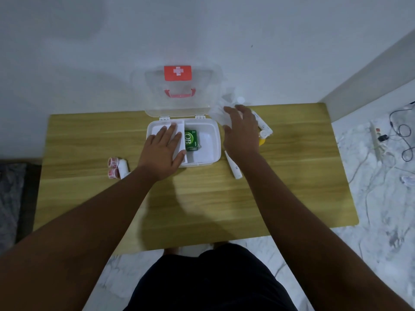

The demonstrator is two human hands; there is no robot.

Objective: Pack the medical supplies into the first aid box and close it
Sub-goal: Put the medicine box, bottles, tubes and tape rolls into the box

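Observation:
The white first aid box [214, 140] stands open on the wooden table, its clear lid [179, 90] with a red cross label upright against the wall. A green box [191, 140] lies inside the middle. My left hand [164, 151] rests flat, fingers spread, on a white flat item [179, 151] in the box's left part. My right hand [241, 133] reaches right of the box, fingers over a clear plastic packet [219, 113]. A white tube [233, 167] lies by my right wrist.
Two red-and-white tape rolls [113, 167] and a white roll [124, 168] lie left of the box. A white tube [262, 123], a small bottle cap [240, 100] and a yellow item [262, 141] sit behind my right hand. Cables and a power strip [377, 140] lie on the floor, right.

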